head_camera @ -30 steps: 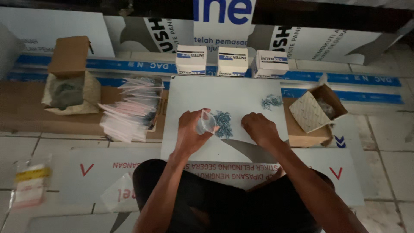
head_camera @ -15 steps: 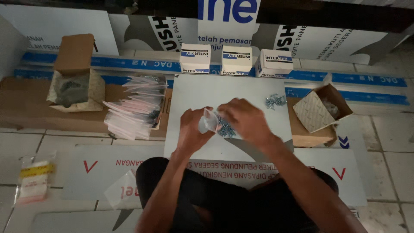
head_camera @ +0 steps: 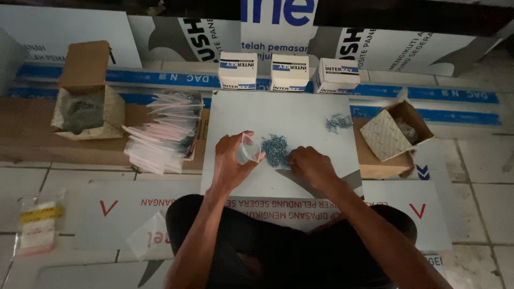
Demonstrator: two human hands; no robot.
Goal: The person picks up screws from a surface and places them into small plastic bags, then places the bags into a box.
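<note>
Clear bag (head_camera: 249, 151); silvery-blue screws (head_camera: 276, 149)

Storeroom or workshop floor — tiles (head_camera: 476, 160), stacked panels (head_camera: 439, 59), small hardware boxes (head_camera: 289, 72), screws (head_camera: 276, 150) etc.

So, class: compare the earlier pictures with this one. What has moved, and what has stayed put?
The right hand has drawn back from the small clear bag and now rests at the near edge of the screw pile. The left hand keeps holding the bag open. The three white boxes and stacked bags are unmoved.
</note>
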